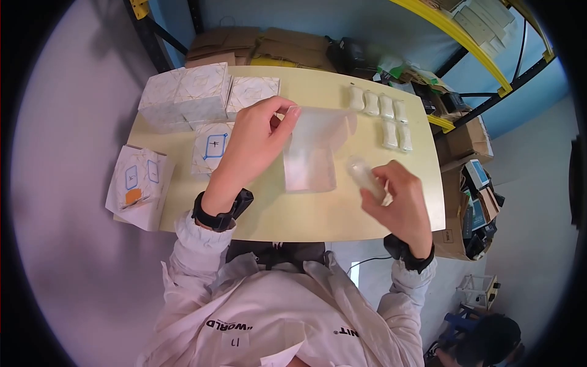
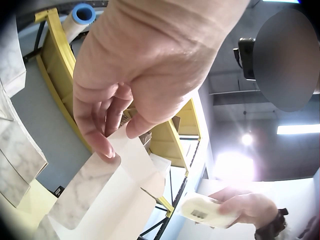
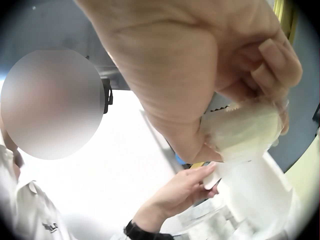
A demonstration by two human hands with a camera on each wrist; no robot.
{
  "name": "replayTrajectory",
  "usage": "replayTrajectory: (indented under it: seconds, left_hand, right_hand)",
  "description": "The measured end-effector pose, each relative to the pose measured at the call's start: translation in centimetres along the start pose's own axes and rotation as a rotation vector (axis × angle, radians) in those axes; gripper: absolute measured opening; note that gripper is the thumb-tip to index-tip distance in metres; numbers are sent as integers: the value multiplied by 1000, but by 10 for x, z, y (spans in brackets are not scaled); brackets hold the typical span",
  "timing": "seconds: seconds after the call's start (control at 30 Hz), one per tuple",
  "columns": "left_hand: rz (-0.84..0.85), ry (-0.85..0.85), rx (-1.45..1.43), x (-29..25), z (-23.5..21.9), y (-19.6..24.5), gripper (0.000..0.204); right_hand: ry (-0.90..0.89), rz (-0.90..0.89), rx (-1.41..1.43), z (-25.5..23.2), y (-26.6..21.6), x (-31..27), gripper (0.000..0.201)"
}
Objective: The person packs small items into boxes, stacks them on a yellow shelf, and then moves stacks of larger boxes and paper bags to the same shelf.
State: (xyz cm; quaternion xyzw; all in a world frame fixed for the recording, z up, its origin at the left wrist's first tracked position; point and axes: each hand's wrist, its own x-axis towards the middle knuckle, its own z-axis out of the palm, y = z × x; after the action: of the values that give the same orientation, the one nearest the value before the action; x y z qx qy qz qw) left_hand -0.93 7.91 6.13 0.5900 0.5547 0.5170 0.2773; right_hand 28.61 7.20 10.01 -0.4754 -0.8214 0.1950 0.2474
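My left hand [image 1: 260, 137] pinches the edge of an open white box [image 1: 310, 177] near the middle of the table. In the left wrist view, thumb and fingers meet at a box flap [image 2: 90, 187] with a grey marbled outer face. The box's pale inside faces up in the head view. My right hand [image 1: 400, 202] grips a white packet [image 1: 363, 173] in clear wrapping, just right of the box. From the right wrist view, the packet [image 3: 245, 132] shows a serrated wrapper edge, with thumb and fingers on either side. Several similar packets [image 1: 386, 109] lie in rows at the table's back right.
Closed marbled boxes [image 1: 202, 92] stand at the back left of the table [image 1: 275, 217]. Another box [image 1: 210, 147] with a blue-framed mark is beside my left forearm. A marked box [image 1: 136, 177] sits at the left edge. Cartons [image 1: 468, 214] and yellow shelving [image 1: 465, 46] flank the right side.
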Motion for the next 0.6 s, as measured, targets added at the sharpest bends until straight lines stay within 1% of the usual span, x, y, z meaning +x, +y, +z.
replayTrajectory:
  seconds: [0.1,0.13,0.23,0.27,0.33,0.47,0.53,0.6]
  left_hand:
    - [-2,1,19,-1,-1,2,27]
    - [-2,4,32,-1,-1,2,27]
    - [7,15,53,-1,-1,1,28]
    - [13,21,59,-1,-1,0,29]
    - [27,25,61,-2,-1,-1,30]
    - [41,18,85,-2,-2,0,31]
    - [35,20,79,-2,0,0,31]
    - [29,23,72,-2,-1,0,31]
  right_hand:
    - [-45,-149,6,29,-5,2,27]
    - [-43,-150,6,40,-4,4,27]
    - [-55,-208,-132,72,-1,13,31]
    - [-54,-211,-130,80,-2,16,31]
    - [-110,-172,-190,94,-5,22,35]
    - [-70,-195,-291,121,-3,34,31]
    - [-86,-153,-340,132,0,38,38]
    - [-84,-146,-363,140,0,40,37]
